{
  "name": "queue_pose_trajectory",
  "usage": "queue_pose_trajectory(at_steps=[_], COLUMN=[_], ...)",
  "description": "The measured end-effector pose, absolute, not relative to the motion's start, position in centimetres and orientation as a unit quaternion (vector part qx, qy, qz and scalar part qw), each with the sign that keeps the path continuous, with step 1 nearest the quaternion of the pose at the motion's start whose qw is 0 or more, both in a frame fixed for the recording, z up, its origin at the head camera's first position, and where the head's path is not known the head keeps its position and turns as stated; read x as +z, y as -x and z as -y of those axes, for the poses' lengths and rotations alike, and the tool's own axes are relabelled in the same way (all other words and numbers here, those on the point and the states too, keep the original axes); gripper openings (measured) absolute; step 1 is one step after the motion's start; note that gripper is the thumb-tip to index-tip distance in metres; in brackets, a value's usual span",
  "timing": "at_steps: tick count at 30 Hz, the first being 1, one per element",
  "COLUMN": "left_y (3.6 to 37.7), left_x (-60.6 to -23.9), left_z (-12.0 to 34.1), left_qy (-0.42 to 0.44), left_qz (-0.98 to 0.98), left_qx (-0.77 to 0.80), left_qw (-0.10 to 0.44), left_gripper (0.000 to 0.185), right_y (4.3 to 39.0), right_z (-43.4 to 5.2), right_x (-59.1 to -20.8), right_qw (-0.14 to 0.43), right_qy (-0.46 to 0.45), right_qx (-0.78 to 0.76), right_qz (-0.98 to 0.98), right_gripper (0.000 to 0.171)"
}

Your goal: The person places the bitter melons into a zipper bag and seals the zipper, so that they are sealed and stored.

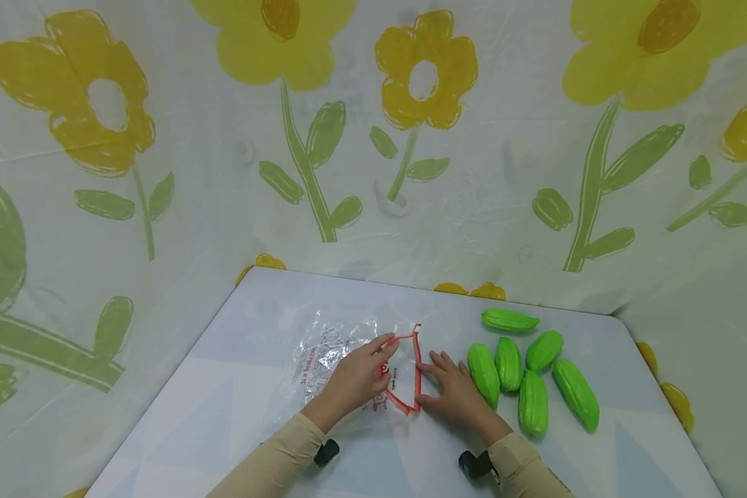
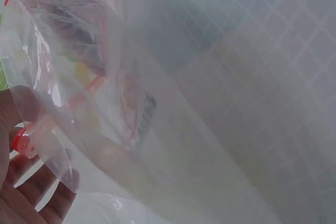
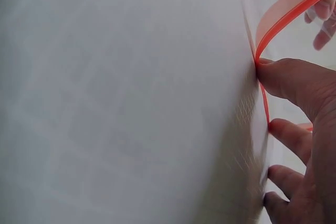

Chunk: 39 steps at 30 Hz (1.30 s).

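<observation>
A clear plastic zip bag point(image 1: 314, 363) with red printing lies on the table, its red-edged mouth point(image 1: 418, 373) spread apart and facing right. My left hand point(image 1: 361, 370) reaches over the bag and holds the raised side of the mouth. In the left wrist view, its thumb and fingers point(image 2: 39, 184) meet the film around a bit of red strip point(image 2: 23, 142). From the right, my right hand point(image 1: 457, 391) presses the other red edge with thumb and fingertips. The right wrist view shows that thumb point(image 3: 291, 77) against the red strip point(image 3: 289, 11), fingers spread below it.
Several bright green, ridged, elongated gourd-like pieces point(image 1: 533, 404) lie right of my right hand, the nearest point(image 1: 484, 373) close to its fingers. One piece point(image 1: 510, 319) lies farther back. A flower-patterned curtain point(image 1: 473, 173) rises behind the white table point(image 1: 180, 415).
</observation>
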State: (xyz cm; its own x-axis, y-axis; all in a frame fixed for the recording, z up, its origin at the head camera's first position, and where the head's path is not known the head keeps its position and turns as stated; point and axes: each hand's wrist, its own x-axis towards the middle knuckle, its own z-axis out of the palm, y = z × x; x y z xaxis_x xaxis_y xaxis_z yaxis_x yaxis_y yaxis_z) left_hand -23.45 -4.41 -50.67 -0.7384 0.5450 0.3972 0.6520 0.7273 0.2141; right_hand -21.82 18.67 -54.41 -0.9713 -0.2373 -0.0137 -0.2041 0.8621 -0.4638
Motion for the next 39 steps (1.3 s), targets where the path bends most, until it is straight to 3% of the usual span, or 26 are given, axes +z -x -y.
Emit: queue_pose_trajectory(at_steps=[29,39], left_y=[23.33,23.34], left_x=[-50.05,-50.34], left_z=[4.85,4.75], left_qy=[0.288,0.286], left_qz=[0.922,0.925], left_qx=[-0.253,-0.239], left_qw=[0.057,0.067], left_gripper=[0.078,0.083], right_y=[21.95,21.85], right_z=[-18.67,-18.69], right_x=[-54.76,-54.72], right_qw=[0.040,0.029], right_qy=[0.110,0.119], right_qx=[-0.231,-0.234], right_qz=[-0.966,-0.965], right_gripper=[0.066,0.065])
